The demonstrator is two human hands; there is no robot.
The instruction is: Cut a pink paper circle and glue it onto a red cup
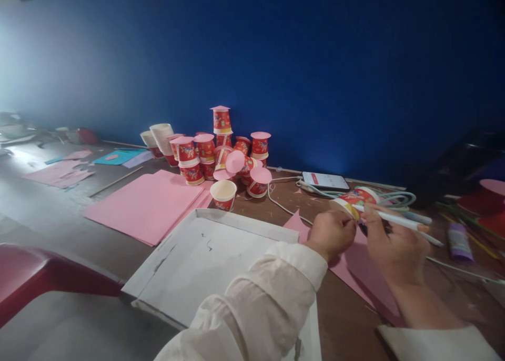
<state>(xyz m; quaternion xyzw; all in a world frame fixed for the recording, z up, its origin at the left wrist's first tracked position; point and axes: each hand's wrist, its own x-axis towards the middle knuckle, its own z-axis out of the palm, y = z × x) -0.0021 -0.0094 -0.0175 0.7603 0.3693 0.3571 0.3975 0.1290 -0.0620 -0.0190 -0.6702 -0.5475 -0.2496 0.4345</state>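
A slim white pen-shaped stick [398, 220] slants through the right hand [396, 245], whose thumb and fingers are closed on it at the right of the table. Just beyond the fingers, a red patterned paper cup [358, 197] lies tilted on its side. The left hand [333, 233] is beside the cup's near end, its fingers curled in; I cannot tell whether they grip it. Beneath both hands spread pink paper sheets [357, 263] on the brown table [343, 319].

Behind the cup are pale green coiled cables [398, 198] and a smartphone [325, 180] with a lit screen; a purple cylinder [460, 242] is to the right. Left of the hands sits a shallow white cardboard tray [221, 256], with a stack of large pink sheets [145, 203] past it. An upright red paper cup with a white interior [223, 194] stands before piled red cups topped with pink discs [189, 158], near nested white-rimmed cups [161, 137]. A dark blue wall [276, 61] rises behind.
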